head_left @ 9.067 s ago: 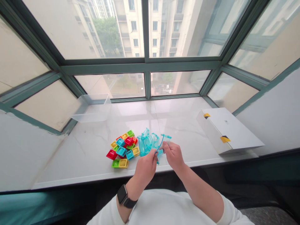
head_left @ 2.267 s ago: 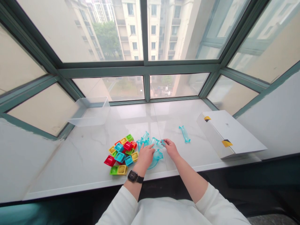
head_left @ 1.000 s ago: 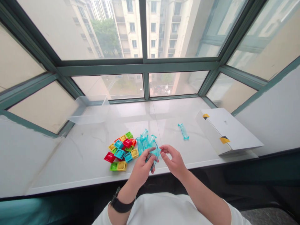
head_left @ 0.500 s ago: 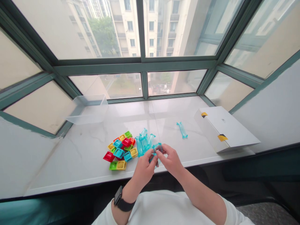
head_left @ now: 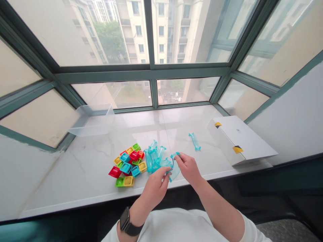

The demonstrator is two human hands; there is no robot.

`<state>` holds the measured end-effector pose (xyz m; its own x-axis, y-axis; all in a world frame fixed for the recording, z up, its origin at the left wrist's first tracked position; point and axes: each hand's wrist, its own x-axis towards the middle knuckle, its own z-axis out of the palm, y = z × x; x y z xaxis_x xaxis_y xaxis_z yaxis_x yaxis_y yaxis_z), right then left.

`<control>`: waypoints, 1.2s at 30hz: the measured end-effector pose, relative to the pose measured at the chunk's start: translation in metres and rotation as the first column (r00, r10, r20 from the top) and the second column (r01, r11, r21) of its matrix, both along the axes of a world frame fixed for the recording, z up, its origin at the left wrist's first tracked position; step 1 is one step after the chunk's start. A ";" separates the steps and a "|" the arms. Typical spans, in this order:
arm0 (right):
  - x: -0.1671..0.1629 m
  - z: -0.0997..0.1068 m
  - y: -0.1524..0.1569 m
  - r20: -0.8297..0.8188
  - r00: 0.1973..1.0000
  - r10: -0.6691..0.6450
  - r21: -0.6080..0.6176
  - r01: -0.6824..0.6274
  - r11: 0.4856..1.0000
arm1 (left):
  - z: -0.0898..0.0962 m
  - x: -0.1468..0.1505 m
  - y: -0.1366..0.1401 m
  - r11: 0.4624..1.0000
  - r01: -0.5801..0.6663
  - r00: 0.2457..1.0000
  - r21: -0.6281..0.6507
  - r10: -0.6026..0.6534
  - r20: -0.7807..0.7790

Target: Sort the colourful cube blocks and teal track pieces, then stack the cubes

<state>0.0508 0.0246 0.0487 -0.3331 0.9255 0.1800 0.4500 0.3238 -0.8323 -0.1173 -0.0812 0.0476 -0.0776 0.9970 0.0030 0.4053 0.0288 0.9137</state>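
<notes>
My left hand (head_left: 156, 184) pinches the lower left end of a clear blue curved plastic track piece (head_left: 175, 171). The fingers of my right hand (head_left: 189, 168) are closed on its upper right end, near a small notched edge. Just left of the held piece lies a heap of similar clear blue pieces (head_left: 154, 158) on the white sill. Beside that heap are colourful plastic blocks (head_left: 126, 167) in red, yellow, green and blue, some with round hollows. Farther right, one clear blue piece (head_left: 194, 142) rests alone.
A clear plastic bin (head_left: 92, 129) stands at the back left of the sill (head_left: 75, 174). To the right lies a white box (head_left: 247, 137) with yellow and black tabs. Green-framed windows enclose the back and sides.
My hands have drawn apart a little, the right one shifting to the right. More of the curved track piece now shows between them. The view has tilted slightly.
</notes>
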 end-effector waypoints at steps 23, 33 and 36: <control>0.006 -0.023 -0.024 -0.190 0.946 0.262 0.182 -0.229 0.956 | -0.006 -0.001 0.015 0.989 -0.142 0.986 -0.028 0.144 0.088; 0.025 -0.044 -0.009 -0.118 0.981 0.156 0.171 -0.134 0.976 | -0.015 -0.005 0.011 0.993 -0.089 0.987 -0.076 0.098 0.129; 0.040 -0.059 0.008 -0.087 0.995 0.057 0.192 -0.040 0.981 | -0.022 -0.016 0.006 0.991 -0.092 0.989 -0.100 0.103 0.107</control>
<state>0.0908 0.0326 -0.0107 -0.3506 0.8548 0.3827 0.3542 0.4993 -0.7907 -0.1333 -0.0752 0.0257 -0.1692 0.9800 -0.1052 0.2920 0.1517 0.9443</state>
